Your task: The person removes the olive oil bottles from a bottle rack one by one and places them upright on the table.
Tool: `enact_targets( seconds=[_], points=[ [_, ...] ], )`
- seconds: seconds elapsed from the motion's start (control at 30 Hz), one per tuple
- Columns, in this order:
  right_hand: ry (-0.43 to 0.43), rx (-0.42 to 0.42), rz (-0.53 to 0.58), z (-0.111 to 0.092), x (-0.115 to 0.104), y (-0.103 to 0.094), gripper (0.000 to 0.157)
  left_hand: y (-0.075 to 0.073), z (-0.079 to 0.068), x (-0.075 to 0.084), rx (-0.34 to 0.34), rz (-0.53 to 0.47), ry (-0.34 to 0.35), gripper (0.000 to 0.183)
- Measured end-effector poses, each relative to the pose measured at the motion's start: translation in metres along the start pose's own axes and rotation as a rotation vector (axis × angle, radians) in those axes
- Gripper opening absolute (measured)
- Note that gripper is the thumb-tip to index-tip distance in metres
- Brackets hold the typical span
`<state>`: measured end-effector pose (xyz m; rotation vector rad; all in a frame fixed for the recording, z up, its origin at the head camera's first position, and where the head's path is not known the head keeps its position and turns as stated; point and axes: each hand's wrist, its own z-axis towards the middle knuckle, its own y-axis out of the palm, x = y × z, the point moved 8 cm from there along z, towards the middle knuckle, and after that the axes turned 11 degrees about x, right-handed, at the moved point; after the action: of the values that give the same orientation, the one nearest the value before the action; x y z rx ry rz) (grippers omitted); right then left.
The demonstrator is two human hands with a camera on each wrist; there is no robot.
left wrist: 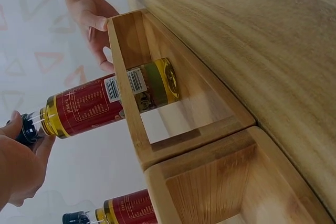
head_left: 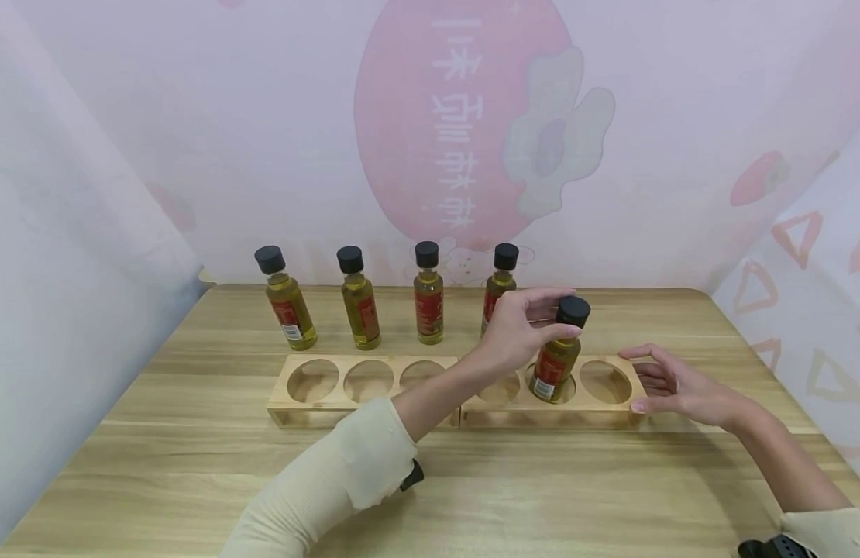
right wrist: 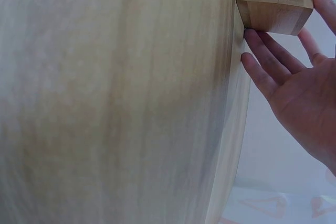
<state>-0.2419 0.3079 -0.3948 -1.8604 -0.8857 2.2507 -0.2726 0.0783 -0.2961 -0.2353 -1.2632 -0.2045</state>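
Observation:
My left hand (head_left: 517,329) pinches an oil bottle (head_left: 554,363) at its black cap and neck. This bottle, with a red label, leans slightly in the middle hole of the right wooden bottle rack (head_left: 482,418). In the left wrist view, its lower end reaches inside the rack, close above the base; whether it touches cannot be told. Around the right end of that rack, my right hand (head_left: 681,387) holds with the thumb at the front corner and a finger at the back corner. The right wrist view shows its other fingers (right wrist: 268,59) against the end.
Behind the racks stand several more oil bottles, among them one at far left (head_left: 290,310) and one partly hidden by my left hand (head_left: 500,291). A second wooden rack (head_left: 283,395) abuts the first on its left. The wooden table (head_left: 193,465) meets a printed curtain (head_left: 263,155).

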Motion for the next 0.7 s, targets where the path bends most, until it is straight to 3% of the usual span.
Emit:
enact_targets(
  seconds=[0.7],
  points=[
    [-0.009,-0.006,-0.007,0.0007,0.0013,0.0007,0.063,-0.0019,-0.0011,0.0026,0.027,-0.021,0.017,0.044]
  ],
)
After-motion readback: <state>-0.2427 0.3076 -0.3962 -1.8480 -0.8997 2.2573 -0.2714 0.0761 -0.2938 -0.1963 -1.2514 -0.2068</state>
